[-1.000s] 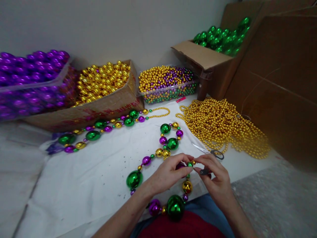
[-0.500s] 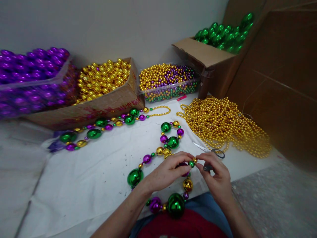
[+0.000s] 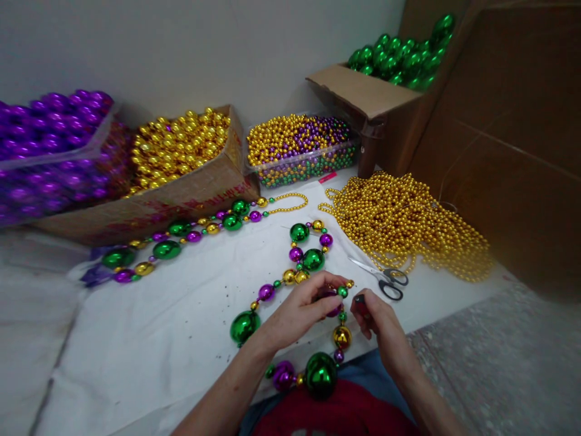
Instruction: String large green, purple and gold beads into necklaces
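Observation:
My left hand (image 3: 313, 303) is closed on one end of a bead necklace (image 3: 320, 374) of green, purple and gold balls. A small green bead (image 3: 342, 292) and a gold bead (image 3: 349, 283) stick out past its fingertips. Just to the right, apart from the strand, my right hand (image 3: 374, 312) is curled around a small dark red tool with a black end (image 3: 360, 299); its exact kind I cannot make out. Part of the necklace loops over the white cloth, and its lower part hangs by my lap. Scissors (image 3: 385, 281) lie beyond my right hand.
A finished-looking bead necklace (image 3: 167, 249) lies along the cardboard box of gold balls (image 3: 195, 181). Purple balls (image 3: 54, 130), a clear tub of small mixed beads (image 3: 302, 169) and a box of green balls (image 3: 394, 60) stand behind. Gold bead strands (image 3: 399, 218) are heaped at right.
My right hand has drawn away from the beads at my left fingertips, moving slightly down, and the tool in it has turned its black end upward. The view has shifted slightly.

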The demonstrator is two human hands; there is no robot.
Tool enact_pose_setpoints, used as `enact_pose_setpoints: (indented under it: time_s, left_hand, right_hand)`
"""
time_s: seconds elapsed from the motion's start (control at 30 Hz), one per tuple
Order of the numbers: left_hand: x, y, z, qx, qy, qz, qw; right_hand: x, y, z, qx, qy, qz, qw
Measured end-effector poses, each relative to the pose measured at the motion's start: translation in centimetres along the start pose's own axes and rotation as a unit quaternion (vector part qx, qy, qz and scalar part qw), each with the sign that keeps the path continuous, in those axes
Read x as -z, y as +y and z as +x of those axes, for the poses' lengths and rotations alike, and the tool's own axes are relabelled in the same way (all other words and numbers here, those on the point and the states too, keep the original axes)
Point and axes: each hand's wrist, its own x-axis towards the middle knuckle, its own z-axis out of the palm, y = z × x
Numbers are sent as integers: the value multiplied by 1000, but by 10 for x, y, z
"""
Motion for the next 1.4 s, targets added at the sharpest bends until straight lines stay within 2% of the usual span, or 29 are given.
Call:
enact_pose_setpoints:
  time_s: [0.1, 0.5, 0.8, 1.07, 1.23, 1.3, 1.37, 1.4]
  left_hand:
    - [3, 1, -2, 17, -6, -13, 1000]
    - [5, 2, -2, 3, -4, -12, 1000]
    - [4, -1, -3, -7, 1, -27, 1000]
    - [5, 1, -5, 10, 3, -24, 1000]
    - [6, 1, -6, 21, 11, -28, 999]
    - [9, 1, -6, 8, 27, -42, 999]
    - [16, 3, -7, -11, 53, -69, 996]
    - [20, 5, -9, -21, 67, -87, 994]
  right_hand:
    - [-4, -3, 1, -3, 14, 6, 1000]
    - [-17, 0, 6, 84, 12, 18, 996]
    - [-24, 1, 5, 97, 11, 14, 995]
    - [-22, 5, 1, 84, 28, 31, 996]
    - [-8, 3, -3, 94, 44, 59, 993]
    - [3, -2, 0, 116, 57, 11, 992]
    - [15, -6, 6, 142, 88, -127, 978]
    - [20, -7, 11, 161, 99, -222, 957]
